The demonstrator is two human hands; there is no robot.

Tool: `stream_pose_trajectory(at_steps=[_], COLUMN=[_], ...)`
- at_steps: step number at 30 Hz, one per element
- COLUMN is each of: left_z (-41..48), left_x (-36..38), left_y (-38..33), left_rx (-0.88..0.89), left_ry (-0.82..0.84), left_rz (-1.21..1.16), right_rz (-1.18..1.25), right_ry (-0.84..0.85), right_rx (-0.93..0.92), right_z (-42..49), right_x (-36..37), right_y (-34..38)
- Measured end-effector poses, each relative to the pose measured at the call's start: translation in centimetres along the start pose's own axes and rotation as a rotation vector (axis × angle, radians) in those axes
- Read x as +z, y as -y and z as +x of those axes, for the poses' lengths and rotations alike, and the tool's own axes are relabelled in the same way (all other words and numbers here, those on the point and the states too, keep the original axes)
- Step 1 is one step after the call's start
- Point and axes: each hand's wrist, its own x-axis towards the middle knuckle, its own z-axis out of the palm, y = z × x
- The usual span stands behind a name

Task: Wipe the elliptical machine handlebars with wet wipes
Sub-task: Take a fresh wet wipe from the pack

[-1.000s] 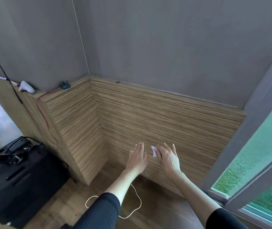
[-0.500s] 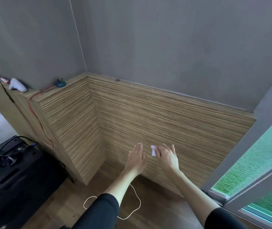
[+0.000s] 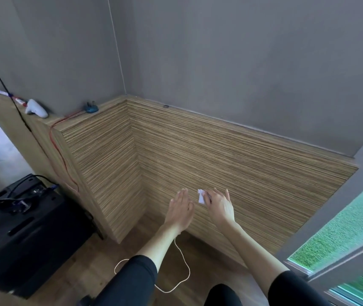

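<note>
Both my arms reach forward over the wooden floor toward a striped wood-panelled wall. My right hand (image 3: 219, 205) pinches a small folded white wet wipe (image 3: 201, 196) between thumb and fingers. Just left of it, my left hand (image 3: 180, 207) is held flat with straight fingers and holds nothing. No elliptical machine or handlebars appear in this view.
A black equipment case with cables (image 3: 21, 219) sits at lower left. On the wooden ledge (image 3: 74, 122) lie a white handheld controller (image 3: 35, 109), a marker and a small blue object with a red wire. A white cord (image 3: 180, 270) loops on the floor. A frosted window (image 3: 339, 235) is at right.
The camera view shifted slightly left then back; both hands stay nearly still, the right one still pinching the wipe.
</note>
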Motion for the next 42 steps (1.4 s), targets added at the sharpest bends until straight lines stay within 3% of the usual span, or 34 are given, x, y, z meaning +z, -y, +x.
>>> stream_pose_trajectory(at_steps=[11,18,21,28,42], left_z=[2.7,6.6,8.2,9.9,2.5], left_x=[-3.9,-7.4,-9.0,-12.3,-17.3], left_y=[3.9,7.4,9.1,12.4,20.1], left_rx=[-0.114,-0.276,-0.365,-0.559,-0.907], left_ry=[-0.116,-0.205,-0.254,-0.387,-0.645], left_rz=[-0.006,-0.009,-0.020,-0.083,-0.154], right_rz=[-0.094,-0.202,-0.144,-0.048,0.205], right_ry=[0.145,0.181,0.191,0.400,0.637], right_rx=[-0.149,-0.342,-0.452,-0.645,-0.932], right_z=[6.0,12.4,15.5,20.1,17.4], right_x=[3.2,6.8,8.3,11.8,19.7], right_y=[4.9,9.3,11.3,16.8,28.9])
